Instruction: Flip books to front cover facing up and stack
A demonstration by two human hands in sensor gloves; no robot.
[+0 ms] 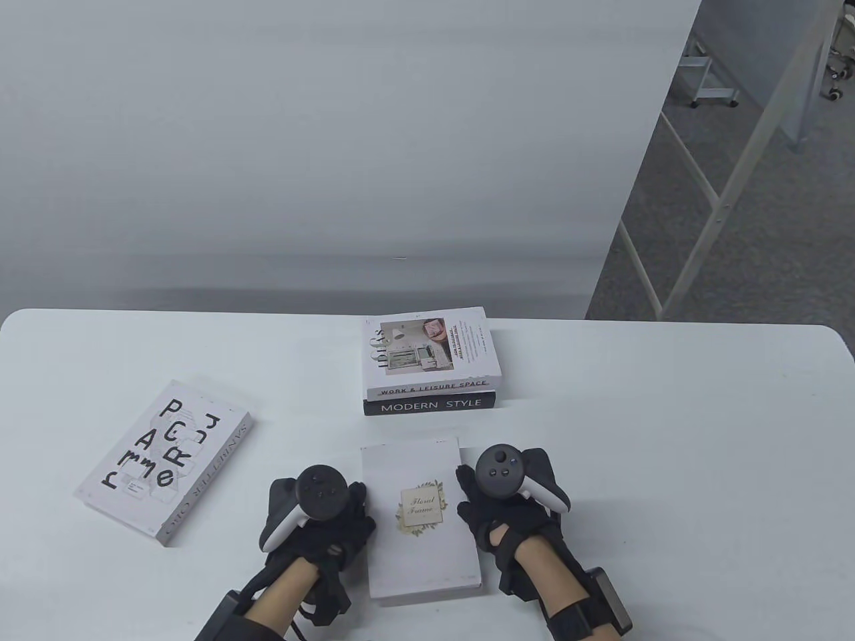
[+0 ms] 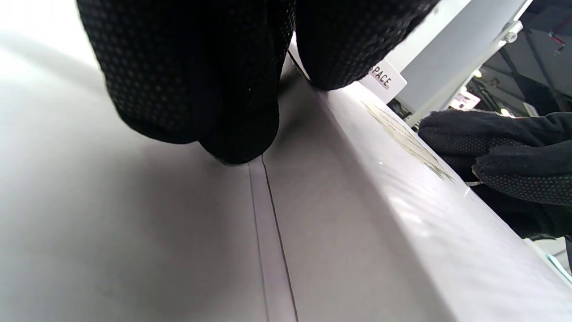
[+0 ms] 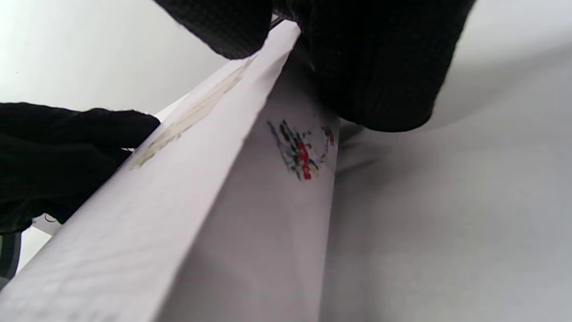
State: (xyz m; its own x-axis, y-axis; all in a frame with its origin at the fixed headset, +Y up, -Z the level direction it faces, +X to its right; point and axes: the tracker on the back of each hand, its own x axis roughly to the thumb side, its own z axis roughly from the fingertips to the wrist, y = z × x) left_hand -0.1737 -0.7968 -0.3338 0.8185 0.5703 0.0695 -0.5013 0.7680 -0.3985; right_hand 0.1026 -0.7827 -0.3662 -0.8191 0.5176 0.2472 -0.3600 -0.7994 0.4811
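A white book with a "Floral Frame" label (image 1: 421, 527) lies cover up at the table's front middle. My left hand (image 1: 354, 514) grips its left edge and my right hand (image 1: 467, 494) grips its right edge. In the left wrist view my fingers (image 2: 214, 112) press the book's side (image 2: 357, 201) near the table. In the right wrist view a fingertip (image 3: 223, 27) rests on the cover edge and another presses the side (image 3: 268, 201). Behind it, "Work & Leisure Space" (image 1: 431, 354) lies on the black "Modern Style" book (image 1: 431, 404). A white lettered book (image 1: 167, 461) lies at the left.
The white table (image 1: 668, 467) has bare surface to the right and at the back left. A grey backdrop rises behind the table. Metal frames and carpet floor show beyond the table's right rear.
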